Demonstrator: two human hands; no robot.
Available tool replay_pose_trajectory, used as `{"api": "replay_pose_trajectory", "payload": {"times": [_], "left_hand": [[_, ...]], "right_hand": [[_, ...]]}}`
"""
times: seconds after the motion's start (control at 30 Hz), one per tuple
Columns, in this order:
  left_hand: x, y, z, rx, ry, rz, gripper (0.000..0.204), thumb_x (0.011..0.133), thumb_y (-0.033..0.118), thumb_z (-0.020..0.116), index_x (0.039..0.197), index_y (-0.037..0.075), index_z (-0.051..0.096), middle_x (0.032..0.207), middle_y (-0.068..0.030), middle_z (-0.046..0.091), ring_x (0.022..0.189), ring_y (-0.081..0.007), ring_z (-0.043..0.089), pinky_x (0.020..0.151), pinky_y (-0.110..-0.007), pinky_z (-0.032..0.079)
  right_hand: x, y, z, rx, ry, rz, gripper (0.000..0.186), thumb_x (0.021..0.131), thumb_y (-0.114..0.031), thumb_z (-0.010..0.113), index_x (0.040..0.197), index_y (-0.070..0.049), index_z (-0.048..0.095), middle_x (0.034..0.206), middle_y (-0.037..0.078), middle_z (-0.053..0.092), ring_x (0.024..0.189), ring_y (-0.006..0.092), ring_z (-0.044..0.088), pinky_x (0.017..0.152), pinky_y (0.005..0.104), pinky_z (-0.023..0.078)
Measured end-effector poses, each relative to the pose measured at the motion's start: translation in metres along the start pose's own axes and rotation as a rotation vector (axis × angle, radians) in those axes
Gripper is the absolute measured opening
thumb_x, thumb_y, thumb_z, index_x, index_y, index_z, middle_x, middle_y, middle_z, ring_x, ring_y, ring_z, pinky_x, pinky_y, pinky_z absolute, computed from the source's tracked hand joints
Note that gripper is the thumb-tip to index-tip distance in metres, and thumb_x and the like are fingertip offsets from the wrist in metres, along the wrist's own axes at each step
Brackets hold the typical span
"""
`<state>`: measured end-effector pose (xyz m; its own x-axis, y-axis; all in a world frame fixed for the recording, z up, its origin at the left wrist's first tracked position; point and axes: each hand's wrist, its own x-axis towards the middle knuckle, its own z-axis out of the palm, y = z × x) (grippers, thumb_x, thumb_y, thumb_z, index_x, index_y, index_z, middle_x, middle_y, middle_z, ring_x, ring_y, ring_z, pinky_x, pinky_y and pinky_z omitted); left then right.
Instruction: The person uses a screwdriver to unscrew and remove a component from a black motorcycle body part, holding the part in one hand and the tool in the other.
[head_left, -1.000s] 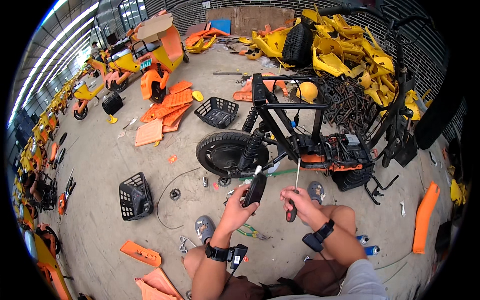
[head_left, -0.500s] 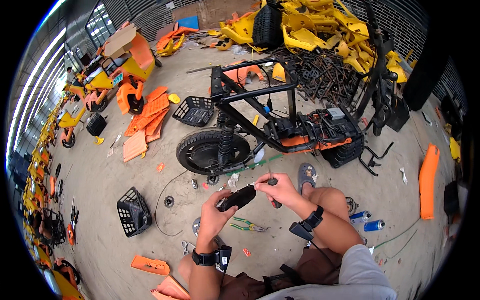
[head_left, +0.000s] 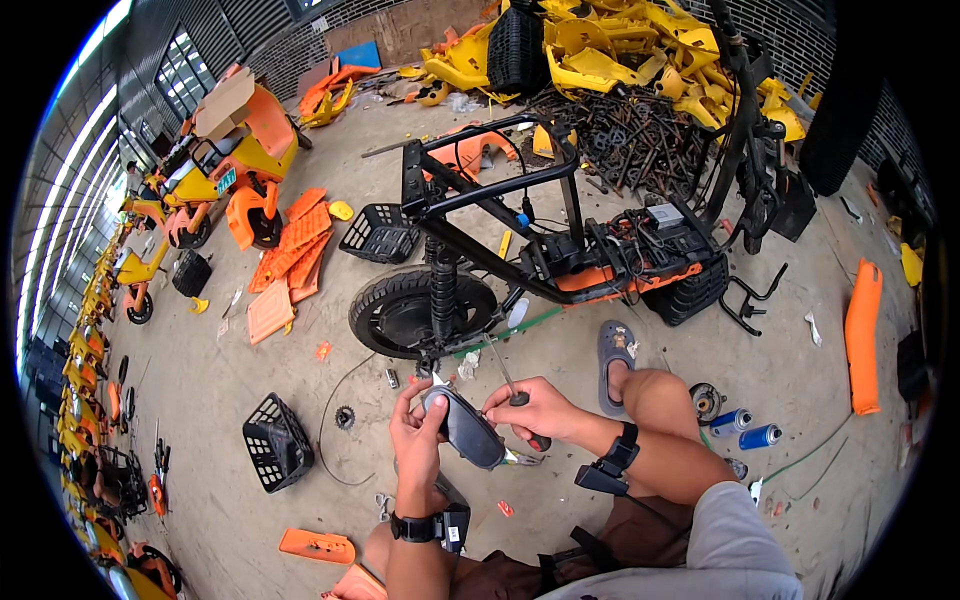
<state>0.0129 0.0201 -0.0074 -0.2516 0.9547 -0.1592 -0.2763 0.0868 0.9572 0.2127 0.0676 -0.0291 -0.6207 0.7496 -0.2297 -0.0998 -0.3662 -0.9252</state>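
My left hand (head_left: 413, 438) holds a dark, rounded, oblong part (head_left: 472, 436), thumb on its broad grey face and fingers behind. A black rim runs around the part; its exact kind is unclear. My right hand (head_left: 552, 410) is closed around a screwdriver (head_left: 519, 398) with a black and red handle, its shaft pointing up and away from the part. The right fingertips are at the part's right edge. Behind the part lie pliers (head_left: 522, 459), mostly hidden. Beyond my hands stands a stripped scooter frame (head_left: 490, 200) with its rear wheel (head_left: 420, 312) towards the left.
Black baskets (head_left: 277, 443) and orange panels (head_left: 270, 312) lie on the left. Two blue spray cans (head_left: 760, 437) are by my right knee. A pile of yellow panels (head_left: 600, 65) and dark metal pieces (head_left: 625, 135) is at the back. Scooters (head_left: 230, 165) stand far left.
The oblong part has been turned from nearly edge-on to show its broad grey face. My right hand and the screwdriver have moved slightly left and down. The whole view has shifted a little.
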Motion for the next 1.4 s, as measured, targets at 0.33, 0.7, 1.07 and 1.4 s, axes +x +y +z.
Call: {"api": "replay_pose_trajectory", "payload": {"times": [0.33,0.7,1.07,1.4], "left_hand": [[0.0,-0.008,-0.003,0.13,-0.008,0.138,0.035,0.094,0.007,0.064,0.126,-0.003,0.054,0.099,-0.0093,0.07,0.085,-0.0101,0.065,0.075,-0.022,0.052],[0.001,-0.005,-0.004,0.217,0.015,0.159,0.035,0.092,0.007,0.067,0.123,-0.002,0.055,0.096,-0.0089,0.071,0.083,-0.0087,0.064,0.07,-0.021,0.052],[-0.004,0.002,-0.003,0.291,0.013,0.121,0.034,0.092,0.009,0.067,0.123,-0.001,0.056,0.095,-0.0077,0.071,0.078,-0.0076,0.064,0.064,-0.021,0.05],[-0.001,-0.004,-0.009,0.357,0.018,0.183,0.035,0.091,0.009,0.067,0.124,0.0,0.057,0.09,-0.0055,0.07,0.075,-0.0071,0.062,0.064,-0.02,0.049]], "right_hand": [[0.0,0.004,0.007,-0.055,0.083,-0.089,0.019,0.092,-0.018,0.068,0.103,-0.002,0.069,0.06,-0.003,0.056,0.045,0.004,0.047,0.041,0.023,0.035],[-0.004,-0.005,0.017,-0.195,0.09,-0.117,0.016,0.09,-0.016,0.07,0.099,-0.003,0.071,0.068,-0.003,0.061,0.055,0.002,0.047,0.048,0.0212,0.035],[-0.005,0.0,0.017,-0.13,0.106,0.076,0.017,0.088,-0.015,0.071,0.099,-0.002,0.072,0.077,-0.001,0.066,0.069,0.0033,0.052,0.061,0.0218,0.043],[0.004,0.023,0.018,-0.353,0.138,-0.309,0.019,0.088,-0.015,0.069,0.1,0.001,0.071,0.086,0.003,0.07,0.076,0.0065,0.058,0.069,0.0243,0.047]]}}
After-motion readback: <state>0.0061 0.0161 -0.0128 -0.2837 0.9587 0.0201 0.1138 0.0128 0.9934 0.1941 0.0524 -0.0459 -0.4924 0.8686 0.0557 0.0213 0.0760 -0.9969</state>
